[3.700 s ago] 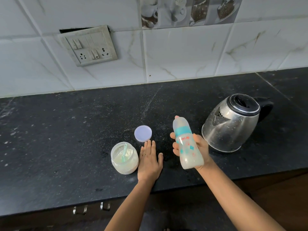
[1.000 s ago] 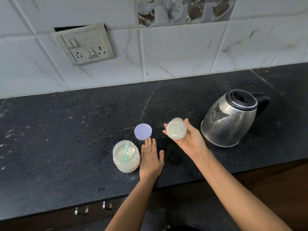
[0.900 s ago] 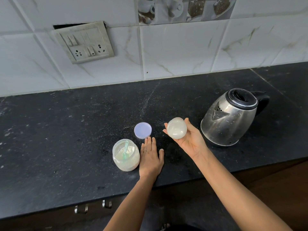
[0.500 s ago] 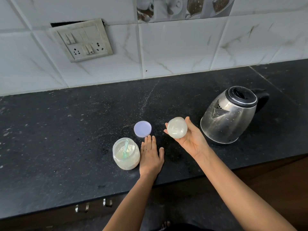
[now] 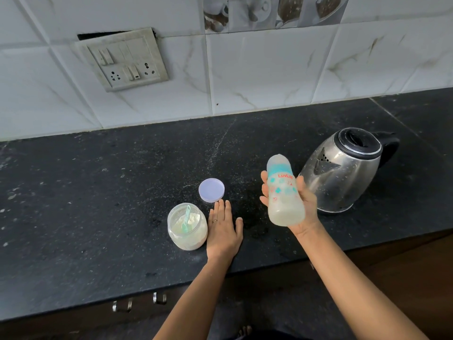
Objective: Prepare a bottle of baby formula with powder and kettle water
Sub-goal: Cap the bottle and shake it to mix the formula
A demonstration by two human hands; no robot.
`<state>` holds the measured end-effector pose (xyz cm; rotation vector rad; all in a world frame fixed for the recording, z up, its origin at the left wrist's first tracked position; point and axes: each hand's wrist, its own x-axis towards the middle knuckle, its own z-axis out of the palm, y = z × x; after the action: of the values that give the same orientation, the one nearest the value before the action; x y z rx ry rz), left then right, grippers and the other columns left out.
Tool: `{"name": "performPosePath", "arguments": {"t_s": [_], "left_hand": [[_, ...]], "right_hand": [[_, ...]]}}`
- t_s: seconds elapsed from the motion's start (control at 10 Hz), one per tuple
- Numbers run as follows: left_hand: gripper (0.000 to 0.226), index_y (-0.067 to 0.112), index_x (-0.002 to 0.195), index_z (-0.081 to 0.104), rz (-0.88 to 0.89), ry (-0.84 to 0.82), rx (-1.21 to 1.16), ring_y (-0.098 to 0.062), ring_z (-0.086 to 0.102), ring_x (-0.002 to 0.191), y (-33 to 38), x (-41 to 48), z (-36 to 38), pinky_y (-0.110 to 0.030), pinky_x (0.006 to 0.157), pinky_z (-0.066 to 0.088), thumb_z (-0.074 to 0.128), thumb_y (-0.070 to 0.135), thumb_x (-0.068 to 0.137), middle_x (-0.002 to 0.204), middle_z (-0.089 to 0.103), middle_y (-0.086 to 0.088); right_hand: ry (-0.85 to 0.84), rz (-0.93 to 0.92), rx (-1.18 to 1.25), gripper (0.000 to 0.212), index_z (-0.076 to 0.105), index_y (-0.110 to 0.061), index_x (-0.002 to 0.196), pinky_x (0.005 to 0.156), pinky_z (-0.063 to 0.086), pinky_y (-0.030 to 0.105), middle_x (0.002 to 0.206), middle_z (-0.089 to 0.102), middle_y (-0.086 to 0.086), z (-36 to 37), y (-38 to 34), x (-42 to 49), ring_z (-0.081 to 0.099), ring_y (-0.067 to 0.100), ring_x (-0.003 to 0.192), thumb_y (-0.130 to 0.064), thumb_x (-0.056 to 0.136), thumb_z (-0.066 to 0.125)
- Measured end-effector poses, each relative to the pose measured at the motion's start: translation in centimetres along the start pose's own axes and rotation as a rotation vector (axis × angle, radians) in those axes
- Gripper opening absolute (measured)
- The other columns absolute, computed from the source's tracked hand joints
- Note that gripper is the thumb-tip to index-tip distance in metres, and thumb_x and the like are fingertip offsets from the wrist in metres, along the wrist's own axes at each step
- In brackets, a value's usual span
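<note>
My right hand (image 5: 305, 204) grips a capped baby bottle (image 5: 283, 192) with a teal ring and milky liquid inside, held above the counter and tilted slightly, top away from me. My left hand (image 5: 224, 229) lies flat on the black counter (image 5: 98, 192), fingers together, beside an open jar of white powder (image 5: 187, 225) with a teal scoop standing in it. The jar's lilac lid (image 5: 211, 189) rests just beyond my left fingertips. A steel kettle (image 5: 343, 168) with a black lid and handle stands right of the bottle.
A white tiled wall with a switch-and-socket plate (image 5: 125, 60) rises behind the counter. The counter's front edge runs below my wrists, with drawer handles (image 5: 137, 301) under it. A seam crosses the counter at the far right.
The bottle was lying end-on toward me with its base facing the camera; it now stands nearly upright in my right hand, label showing. My left hand has stayed flat on the counter.
</note>
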<state>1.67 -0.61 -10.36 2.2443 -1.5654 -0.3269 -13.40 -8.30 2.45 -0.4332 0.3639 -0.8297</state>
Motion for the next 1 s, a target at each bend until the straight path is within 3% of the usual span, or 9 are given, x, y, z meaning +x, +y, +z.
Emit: {"name": "performPosePath", "arguments": {"t_s": [0.1,0.2,0.3,0.4,0.5,0.7,0.8,0.9,1.0], "left_hand": [[0.063,0.009,0.155,0.011,0.003,0.000,0.003,-0.018,-0.002,0.151,0.0,-0.1,0.0,-0.030,0.120,-0.009,0.026,0.041,0.103,0.164,0.006,-0.009],[0.063,0.010,0.155,0.011,-0.001,0.003,-0.005,-0.018,-0.002,0.151,0.0,-0.1,0.0,-0.029,0.119,-0.011,0.027,0.041,0.103,0.164,0.006,-0.009],[0.063,0.010,0.156,0.010,0.001,0.002,-0.003,-0.017,-0.002,0.151,0.1,0.1,-0.1,-0.029,0.119,-0.011,0.026,0.041,0.103,0.164,0.005,-0.009],[0.063,0.010,0.156,0.010,-0.001,-0.002,0.005,-0.018,-0.003,0.151,0.0,0.0,-0.1,-0.030,0.120,-0.010,0.026,0.041,0.103,0.164,0.004,-0.009],[0.063,0.010,0.156,0.010,0.000,0.000,0.001,-0.018,-0.002,0.151,0.1,-0.1,-0.1,-0.030,0.119,-0.010,0.026,0.041,0.103,0.164,0.005,-0.009],[0.063,0.010,0.156,0.009,-0.001,-0.007,0.013,-0.018,-0.003,0.151,0.0,0.0,-0.1,-0.030,0.119,-0.011,0.025,0.041,0.103,0.164,0.004,-0.009],[0.063,0.010,0.156,0.008,-0.003,-0.013,0.020,-0.018,-0.003,0.151,0.0,-0.1,0.0,-0.030,0.119,-0.011,0.024,0.041,0.103,0.164,0.003,-0.009],[0.063,0.010,0.156,0.009,-0.004,-0.009,0.025,-0.017,-0.003,0.151,0.0,0.0,0.1,-0.030,0.119,-0.011,0.025,0.041,0.103,0.164,0.003,-0.009],[0.063,0.010,0.156,0.009,-0.005,-0.012,0.028,-0.018,-0.003,0.151,0.0,0.1,0.1,-0.030,0.120,-0.010,0.024,0.042,0.103,0.164,0.003,-0.009]], "right_hand": [[0.031,-0.103,0.065,0.046,0.058,-0.001,0.117,0.081,0.056,0.041,0.109,0.068,0.019,0.0,0.2,0.3,0.068,0.029,0.100,-0.035,0.086,0.063],[0.003,0.024,0.056,0.047,0.050,0.001,0.118,0.074,0.058,0.041,0.103,0.070,0.017,-0.4,0.4,0.1,0.070,0.028,0.090,-0.033,0.088,0.060],[-0.080,0.089,0.039,0.090,0.027,-0.003,0.135,0.074,0.058,0.044,0.111,0.065,0.022,0.3,0.8,-0.2,0.067,0.032,0.087,-0.025,0.069,0.085],[-0.024,0.018,0.040,0.096,0.046,0.001,0.130,0.075,0.058,0.038,0.110,0.067,0.019,-0.4,1.0,0.5,0.069,0.027,0.093,-0.033,0.053,0.093],[-0.056,0.162,0.087,0.095,0.044,0.000,0.126,0.063,0.060,0.040,0.104,0.067,0.020,-0.9,1.3,-0.1,0.070,0.030,0.079,-0.026,0.050,0.095],[-0.067,0.013,0.306,0.084,0.052,0.003,0.127,0.077,0.058,0.046,0.118,0.060,0.026,1.0,0.7,0.7,0.067,0.037,0.100,-0.017,0.056,0.093],[-0.213,0.212,0.309,0.090,0.029,0.001,0.137,0.078,0.056,0.055,0.113,0.060,0.032,0.4,0.2,0.3,0.065,0.045,0.093,-0.009,0.068,0.085],[-0.120,0.069,0.051,0.105,0.033,-0.003,0.140,0.074,0.059,0.042,0.110,0.066,0.023,1.2,0.3,0.7,0.069,0.032,0.092,-0.029,0.057,0.092],[-0.036,0.077,0.005,0.086,0.055,0.001,0.125,0.074,0.059,0.040,0.113,0.064,0.022,-0.1,0.3,0.8,0.068,0.031,0.095,-0.033,0.055,0.093]]}}
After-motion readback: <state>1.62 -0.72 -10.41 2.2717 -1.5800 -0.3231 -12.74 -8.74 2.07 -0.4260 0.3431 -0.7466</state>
